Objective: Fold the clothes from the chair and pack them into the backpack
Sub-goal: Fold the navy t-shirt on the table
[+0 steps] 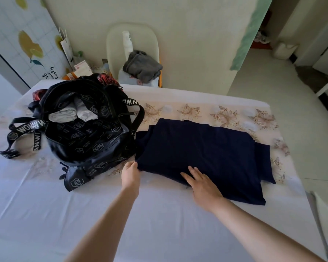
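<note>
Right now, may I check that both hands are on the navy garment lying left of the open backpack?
No: the head view shows the navy garment lying right of the open backpack, with the left hand and right hand on it.

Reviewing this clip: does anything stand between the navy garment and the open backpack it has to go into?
Nothing visible blocks it. The backpack stands open right beside the left edge of the navy garment. Pale folded clothes already fill part of its mouth, and a strap hangs by the garment's far corner.

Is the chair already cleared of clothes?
No: a grey garment lies bunched on the chair, not yet folded or packed.
</note>
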Available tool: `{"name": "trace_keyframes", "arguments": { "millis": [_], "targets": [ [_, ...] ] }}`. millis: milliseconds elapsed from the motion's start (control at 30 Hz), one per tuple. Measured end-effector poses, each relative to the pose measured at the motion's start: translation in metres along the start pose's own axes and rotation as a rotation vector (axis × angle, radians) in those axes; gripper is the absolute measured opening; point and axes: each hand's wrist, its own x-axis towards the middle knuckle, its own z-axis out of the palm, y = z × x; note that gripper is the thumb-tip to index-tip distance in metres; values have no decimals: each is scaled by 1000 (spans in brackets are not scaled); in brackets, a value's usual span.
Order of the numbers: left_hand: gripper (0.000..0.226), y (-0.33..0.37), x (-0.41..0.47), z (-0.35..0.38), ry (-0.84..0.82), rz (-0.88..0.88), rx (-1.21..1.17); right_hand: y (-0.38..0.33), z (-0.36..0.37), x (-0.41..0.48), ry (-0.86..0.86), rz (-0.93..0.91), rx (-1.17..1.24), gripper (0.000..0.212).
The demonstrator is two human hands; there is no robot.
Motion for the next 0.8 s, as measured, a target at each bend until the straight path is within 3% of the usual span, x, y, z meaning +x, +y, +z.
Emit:
{"name": "trace_keyframes", "arguments": {
  "millis": [100,200,333,467,667,733,800],
  "targets": [
    [29,-2,9,-23,27,136,457,4,0,-2,44,-12,36,97],
    [36,-13,19,-42,4,209,846,8,0,-6,27,-35,29,91],
    [40,-14,10,-25,-49,254,884,11,-3,-10,27,-65,152,62],
    [22,-19,5,-5,-27,406,1061,33,-5,-26,217,58,231,34],
    [46,-20,-4,-1,109,451,1530,91,-8,-61,290,270,167,32],
    [51,-16,-12,16,59,645,1497,104,-7,-70,417,405,151,30],
    [49,-14,-23,44,-132,865,1368,112,-9,-80,454,629,164,35]
  ]
}}
